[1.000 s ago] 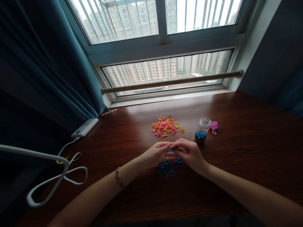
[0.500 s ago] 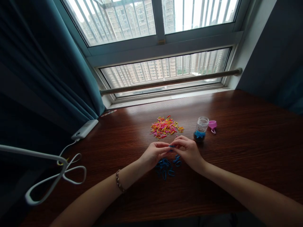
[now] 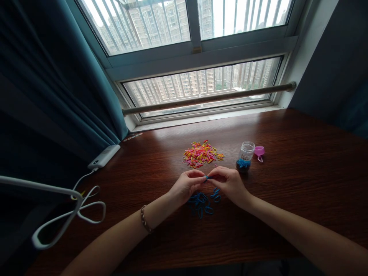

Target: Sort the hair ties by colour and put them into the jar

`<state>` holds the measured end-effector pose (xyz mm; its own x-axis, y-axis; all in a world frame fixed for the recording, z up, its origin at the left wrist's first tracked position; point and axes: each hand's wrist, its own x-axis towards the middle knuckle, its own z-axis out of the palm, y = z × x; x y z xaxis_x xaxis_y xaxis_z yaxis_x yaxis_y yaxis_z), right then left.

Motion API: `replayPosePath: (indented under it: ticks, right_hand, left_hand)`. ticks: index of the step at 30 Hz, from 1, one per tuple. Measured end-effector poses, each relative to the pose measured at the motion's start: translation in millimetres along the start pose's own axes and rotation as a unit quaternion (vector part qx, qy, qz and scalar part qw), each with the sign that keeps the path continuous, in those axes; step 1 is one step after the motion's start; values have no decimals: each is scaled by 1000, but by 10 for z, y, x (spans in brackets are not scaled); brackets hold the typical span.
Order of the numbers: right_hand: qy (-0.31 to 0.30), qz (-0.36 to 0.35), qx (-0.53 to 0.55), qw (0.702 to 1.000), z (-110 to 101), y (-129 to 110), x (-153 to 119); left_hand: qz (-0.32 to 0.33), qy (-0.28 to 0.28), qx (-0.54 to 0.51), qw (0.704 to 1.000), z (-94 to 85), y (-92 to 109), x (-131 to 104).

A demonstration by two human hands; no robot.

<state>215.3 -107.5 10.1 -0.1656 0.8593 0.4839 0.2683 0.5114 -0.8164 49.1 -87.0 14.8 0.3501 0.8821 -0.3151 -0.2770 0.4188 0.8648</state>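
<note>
Hands: since the first frame the left hand (image 3: 184, 188) has drawn back slightly, its fingers (image 3: 198, 179) curling from nearly straight into a pinch; the right hand (image 3: 231, 186) stays close opposite.
Grip: the fingers of both hands are closed at the tips on a small blue piece (image 3: 206, 178); too small to tell whether it is one loop or several.
Blue piece: between the two hands, over the middle of the desk (image 3: 301, 176).
Desk top: reddish-brown wood grain, glossy, with pale window light along the far edge.
Loose blue loops: scattered (image 3: 199, 201) on the near side of the hands.
Coloured heap: pink, yellow and orange bits (image 3: 201, 154), beyond the hands.
Jar: clear (image 3: 246, 153), upright, blue stuff inside; a pink piece (image 3: 259, 151) lies just beside it.
Window: grey-framed (image 3: 196, 23), rail (image 3: 215, 100) across its lower pane, tall buildings outside.
Left side: blue curtain (image 3: 89, 80), white device (image 3: 105, 156), looped white cable (image 3: 99, 221).
Right side: shadowed wall (image 3: 330, 73).
</note>
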Motion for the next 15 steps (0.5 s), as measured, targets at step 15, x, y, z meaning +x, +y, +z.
replayPosePath:
  ticks: [15]
  right_hand:
    - [-39,-30,-76,996,-1,10,-32]
  left_hand:
    - [46,20,123,991,5,-65,-48]
